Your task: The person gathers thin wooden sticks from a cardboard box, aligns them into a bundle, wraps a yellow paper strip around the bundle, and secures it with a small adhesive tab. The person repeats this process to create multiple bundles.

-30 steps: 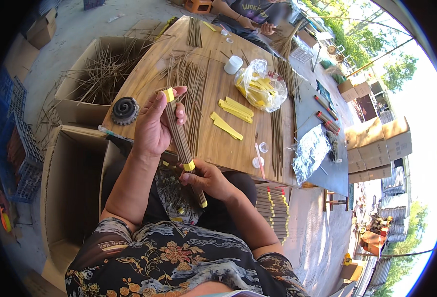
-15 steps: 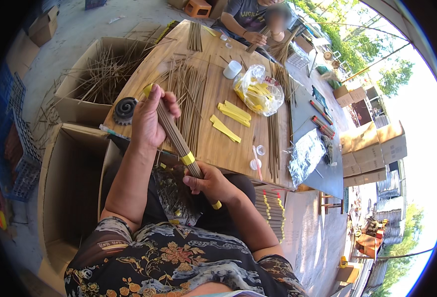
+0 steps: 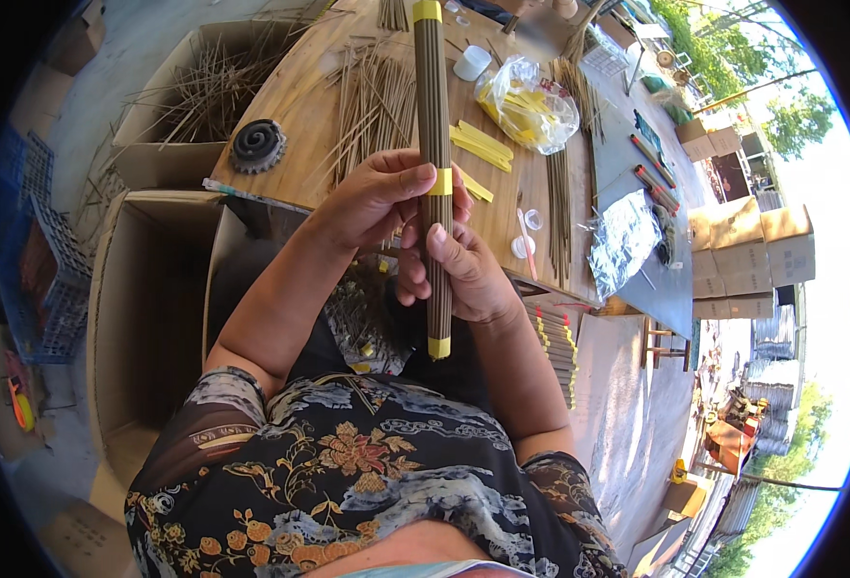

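Observation:
I hold a long brown bundle of incense sticks [image 3: 433,106] upright in front of me, bound by yellow paper bands at its top, middle and bottom. My left hand [image 3: 379,196] grips it at the middle band. My right hand [image 3: 456,275] wraps the bundle just below, thumb pressed on the sticks. Behind the bundle lies the wooden table [image 3: 295,120] with loose sticks [image 3: 372,101] spread on it.
Yellow paper strips [image 3: 481,144] and a clear bag of more strips [image 3: 529,104] lie on the table, beside a dark round tape roll [image 3: 257,144] and a white cup [image 3: 472,63]. Open cardboard boxes [image 3: 145,308] stand at my left. Finished bundles [image 3: 560,342] lie right.
The bundle swung from a slant to upright and rose toward the camera. My left hand slid from its upper end down to the middle band, close above my right hand.

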### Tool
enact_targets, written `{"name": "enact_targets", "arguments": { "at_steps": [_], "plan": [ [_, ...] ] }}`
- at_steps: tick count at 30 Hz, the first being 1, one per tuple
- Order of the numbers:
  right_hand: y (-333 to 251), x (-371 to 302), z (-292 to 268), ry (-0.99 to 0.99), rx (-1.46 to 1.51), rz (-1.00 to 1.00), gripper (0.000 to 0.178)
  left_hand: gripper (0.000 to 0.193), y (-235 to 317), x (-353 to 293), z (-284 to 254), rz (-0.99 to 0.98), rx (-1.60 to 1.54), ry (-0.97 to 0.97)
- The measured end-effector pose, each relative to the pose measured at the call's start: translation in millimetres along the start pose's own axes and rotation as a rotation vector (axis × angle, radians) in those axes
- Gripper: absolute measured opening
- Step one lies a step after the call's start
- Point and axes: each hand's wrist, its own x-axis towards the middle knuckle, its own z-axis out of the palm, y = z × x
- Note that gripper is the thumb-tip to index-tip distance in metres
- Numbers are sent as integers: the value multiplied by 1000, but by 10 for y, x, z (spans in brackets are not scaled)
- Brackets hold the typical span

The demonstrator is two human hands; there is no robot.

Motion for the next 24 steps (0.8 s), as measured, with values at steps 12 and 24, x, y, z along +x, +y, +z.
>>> {"name": "enact_targets", "arguments": {
  "at_steps": [12,24],
  "plan": [
    [59,-489,-154,-7,-141,22,43,24,87,-22,-55,243,100,398],
    [0,-873,-97,28,-366,-58,43,23,68,-21,501,259,239,322]
  ]
}}
